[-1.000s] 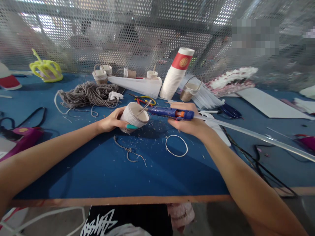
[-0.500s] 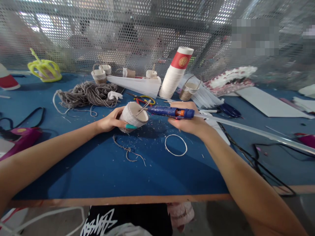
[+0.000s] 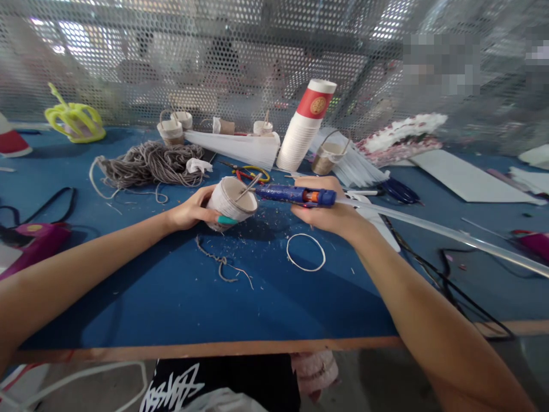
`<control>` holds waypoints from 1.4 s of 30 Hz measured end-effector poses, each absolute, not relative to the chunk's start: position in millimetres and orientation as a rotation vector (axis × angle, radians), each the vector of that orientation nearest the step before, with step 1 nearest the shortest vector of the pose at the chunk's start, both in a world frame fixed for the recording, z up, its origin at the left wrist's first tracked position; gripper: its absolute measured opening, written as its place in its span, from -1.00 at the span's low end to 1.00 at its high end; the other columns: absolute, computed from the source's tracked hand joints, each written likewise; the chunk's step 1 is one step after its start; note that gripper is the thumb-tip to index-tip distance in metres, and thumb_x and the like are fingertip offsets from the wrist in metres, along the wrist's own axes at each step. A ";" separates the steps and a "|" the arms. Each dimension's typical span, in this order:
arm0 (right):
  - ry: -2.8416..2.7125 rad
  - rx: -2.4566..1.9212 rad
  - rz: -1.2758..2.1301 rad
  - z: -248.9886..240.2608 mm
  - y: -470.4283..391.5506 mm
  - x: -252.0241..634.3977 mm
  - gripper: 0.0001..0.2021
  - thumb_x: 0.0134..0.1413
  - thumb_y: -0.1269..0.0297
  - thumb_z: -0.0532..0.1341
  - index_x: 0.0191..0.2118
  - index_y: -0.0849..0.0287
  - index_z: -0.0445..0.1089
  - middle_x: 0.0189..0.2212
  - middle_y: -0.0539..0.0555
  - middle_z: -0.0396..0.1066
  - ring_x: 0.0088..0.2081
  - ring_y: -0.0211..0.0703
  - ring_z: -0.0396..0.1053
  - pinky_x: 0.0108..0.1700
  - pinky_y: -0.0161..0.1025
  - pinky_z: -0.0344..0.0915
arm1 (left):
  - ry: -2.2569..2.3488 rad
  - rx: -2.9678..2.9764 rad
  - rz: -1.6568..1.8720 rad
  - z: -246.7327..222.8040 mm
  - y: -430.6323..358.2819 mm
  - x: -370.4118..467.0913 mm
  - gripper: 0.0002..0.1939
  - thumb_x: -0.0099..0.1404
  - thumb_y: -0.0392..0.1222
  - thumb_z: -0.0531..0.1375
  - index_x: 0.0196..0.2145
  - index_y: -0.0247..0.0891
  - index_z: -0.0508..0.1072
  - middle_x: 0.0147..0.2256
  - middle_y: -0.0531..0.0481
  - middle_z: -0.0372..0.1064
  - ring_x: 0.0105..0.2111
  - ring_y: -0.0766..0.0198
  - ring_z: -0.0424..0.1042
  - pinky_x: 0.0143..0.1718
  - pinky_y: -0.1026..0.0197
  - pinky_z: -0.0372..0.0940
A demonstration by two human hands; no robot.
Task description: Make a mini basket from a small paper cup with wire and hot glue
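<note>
My left hand (image 3: 198, 210) is wrapped round a white cup (image 3: 227, 207), tilted with its opening toward the right. A thin twisted cord handle (image 3: 249, 187) crosses the cup's mouth. In my right hand (image 3: 328, 214) is a blue glue gun (image 3: 291, 194), its tip at the cup's right rim by the cord. A long clear glue stick (image 3: 450, 229) runs out of the gun's back to the right. Below the cup lies a piece of grey cord (image 3: 221, 262), and a thin white ring (image 3: 306, 252) lies below the gun.
Behind are grey yarn (image 3: 150, 165), stacked paper cups (image 3: 300, 134), pliers (image 3: 251, 173), several small cups and a yellow basket (image 3: 77, 123). A magenta glue gun (image 3: 36, 243) lies left. Black cables (image 3: 446, 292) and a white board (image 3: 472, 177) are right. The table's front edge (image 3: 206, 347) is near.
Both hands, the cup and the glue gun hold nearly the same positions. The whole view has shifted very slightly.
</note>
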State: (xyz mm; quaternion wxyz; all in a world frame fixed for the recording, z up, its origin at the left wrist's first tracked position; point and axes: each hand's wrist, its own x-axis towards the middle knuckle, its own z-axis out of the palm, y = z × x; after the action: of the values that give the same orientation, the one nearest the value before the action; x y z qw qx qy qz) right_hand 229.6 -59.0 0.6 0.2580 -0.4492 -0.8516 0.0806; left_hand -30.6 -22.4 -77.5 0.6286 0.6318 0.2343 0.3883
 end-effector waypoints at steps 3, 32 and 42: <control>-2.313 -1.232 0.232 0.9 -59.3 229.8 -0.76 -0.25 0.48 0.11 -0.64 0.11 -0.02 -0.64 -0.06 0.12 -0.56 -0.30 0.10 -0.49 -0.24 0.03 | 0.527 1.473 0.873 -77.6 -22.3 -30.6 -0.38 -0.21 -0.14 0.38 -0.14 -0.38 0.41 -0.33 -0.09 0.46 -0.36 0.22 0.39 -0.28 0.24 0.26; -2.302 -1.121 0.155 1.6 -62.9 225.9 -0.79 -0.25 0.48 0.12 -0.65 0.14 0.03 -0.63 -0.07 0.09 -0.56 -0.34 0.05 -0.47 -0.27 0.00 | 0.562 1.444 0.846 -75.4 -23.9 -31.2 -0.34 -0.21 -0.19 0.36 -0.08 -0.39 0.38 -0.28 -0.09 0.47 -0.29 0.20 0.41 -0.27 0.26 0.27; -2.320 -1.110 0.166 0.1 -62.1 225.3 -0.81 -0.22 0.48 0.17 -0.63 0.16 0.11 -0.62 -0.07 0.13 -0.54 -0.34 0.09 -0.45 -0.28 0.03 | 0.530 1.389 0.801 -73.6 -25.1 -31.2 -0.42 -0.18 -0.23 0.33 -0.12 -0.38 0.42 -0.24 -0.13 0.50 -0.27 0.16 0.46 -0.22 0.22 0.32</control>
State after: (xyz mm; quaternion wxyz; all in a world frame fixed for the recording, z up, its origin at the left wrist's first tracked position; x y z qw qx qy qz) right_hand 225.3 -62.1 0.1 0.2786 -0.4138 -0.8645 0.0619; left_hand -31.2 -25.1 -73.6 0.6642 0.6149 0.2345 0.3545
